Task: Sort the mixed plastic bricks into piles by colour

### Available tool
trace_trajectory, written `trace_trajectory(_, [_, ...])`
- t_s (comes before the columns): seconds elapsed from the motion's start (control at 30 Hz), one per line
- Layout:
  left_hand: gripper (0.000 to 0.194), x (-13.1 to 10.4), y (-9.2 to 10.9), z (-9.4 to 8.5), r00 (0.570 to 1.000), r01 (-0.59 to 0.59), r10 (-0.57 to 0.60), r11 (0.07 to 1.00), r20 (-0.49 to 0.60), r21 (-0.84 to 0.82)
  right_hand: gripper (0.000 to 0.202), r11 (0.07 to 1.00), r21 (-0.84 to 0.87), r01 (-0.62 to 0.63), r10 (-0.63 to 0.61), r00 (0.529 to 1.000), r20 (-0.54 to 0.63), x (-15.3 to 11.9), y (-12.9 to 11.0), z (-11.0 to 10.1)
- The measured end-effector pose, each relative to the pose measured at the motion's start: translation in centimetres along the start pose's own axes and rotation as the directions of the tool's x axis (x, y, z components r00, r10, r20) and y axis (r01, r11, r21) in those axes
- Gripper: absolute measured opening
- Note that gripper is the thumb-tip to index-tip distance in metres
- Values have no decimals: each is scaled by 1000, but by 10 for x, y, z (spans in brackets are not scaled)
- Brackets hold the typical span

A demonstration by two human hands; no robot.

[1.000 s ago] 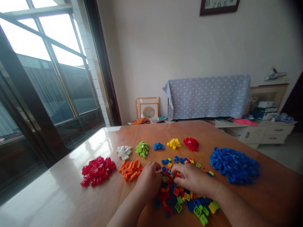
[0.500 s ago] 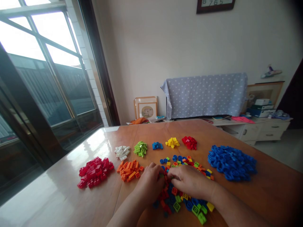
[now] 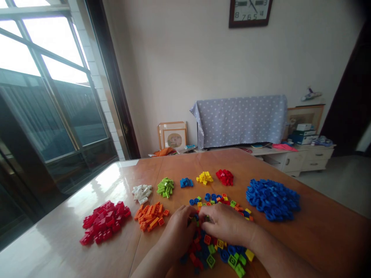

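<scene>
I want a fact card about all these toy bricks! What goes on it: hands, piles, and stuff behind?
Left hand: at the mixed pile, fingers curled, grip unclear
Right hand: over the mixed pile, grip unclear
Far row, left to right: white pile, lime pile, small blue pile, yellow pile, red pile
Nearer, on the left: crimson pile, orange pile
On the right: big blue pile
Behind the table: dotted cloth, wall clock

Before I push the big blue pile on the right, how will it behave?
The big blue pile will probably spread rather than move as one: it looks like loose, heaped pieces. Edge pieces may slide easily, since the table looks smooth and glossy. Each piece is likely light and stiff, being small and plastic-looking.
</scene>
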State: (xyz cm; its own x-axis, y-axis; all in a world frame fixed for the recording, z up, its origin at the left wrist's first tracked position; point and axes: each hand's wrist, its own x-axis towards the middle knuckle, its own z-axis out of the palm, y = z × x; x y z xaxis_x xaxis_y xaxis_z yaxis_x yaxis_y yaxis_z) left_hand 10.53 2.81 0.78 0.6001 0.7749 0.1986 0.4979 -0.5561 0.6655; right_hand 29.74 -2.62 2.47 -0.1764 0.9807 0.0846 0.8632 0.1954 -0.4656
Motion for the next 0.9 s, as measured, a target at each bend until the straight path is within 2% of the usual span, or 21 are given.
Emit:
trace_trajectory(0.17, [25, 2, -7, 2, 1000, 2, -2, 1000, -21, -7, 15, 995, -82, -54, 53, 998, -14, -1, 7, 1])
trace_trajectory(0.37, [27, 1, -5, 1, 1000, 4, -4, 999, -19, -34, 14, 986, -103, -132, 135, 991, 18, -5, 17, -15])
trace_trajectory(0.63, [32, 0, -5, -4, 997, 53, -54, 998, -61, -24, 13, 985, -14, -174, 174, 985, 7, -11, 30, -35])
trace_trajectory(0.9, [28, 0, -7, -10, 994, 108, -107, 994, -19, 29, 7, 986, 24, -165, 166, 985, -39, -15, 46, -44])
